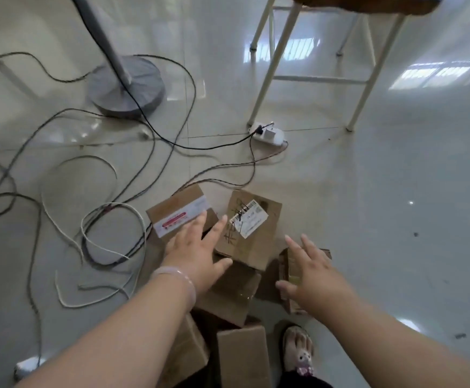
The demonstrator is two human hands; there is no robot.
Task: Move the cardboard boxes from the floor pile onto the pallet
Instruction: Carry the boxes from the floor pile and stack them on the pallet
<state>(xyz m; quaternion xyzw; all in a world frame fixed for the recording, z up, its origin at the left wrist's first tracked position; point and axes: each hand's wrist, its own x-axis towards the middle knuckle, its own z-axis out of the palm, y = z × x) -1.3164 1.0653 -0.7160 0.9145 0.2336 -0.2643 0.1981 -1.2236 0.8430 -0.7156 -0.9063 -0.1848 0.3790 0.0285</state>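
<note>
A pile of several brown cardboard boxes lies on the pale tiled floor at bottom centre. On top sits a box with a torn white label and black scribbles (252, 231). Left of it lies a box with a red-and-white label (176, 212). My left hand (197, 252) hovers between these two boxes with fingers spread, holding nothing. My right hand (310, 271) is open over a small box (291, 271) at the pile's right edge. More boxes (242, 357) lie nearer my feet. No pallet is in view.
Loose black and white cables (102, 219) sprawl over the floor left of the pile. A grey round stand base (129, 86) sits at upper left. A white power strip (268, 134) lies by the cream legs of a table (281, 40). A slipper (298, 351) shows at bottom.
</note>
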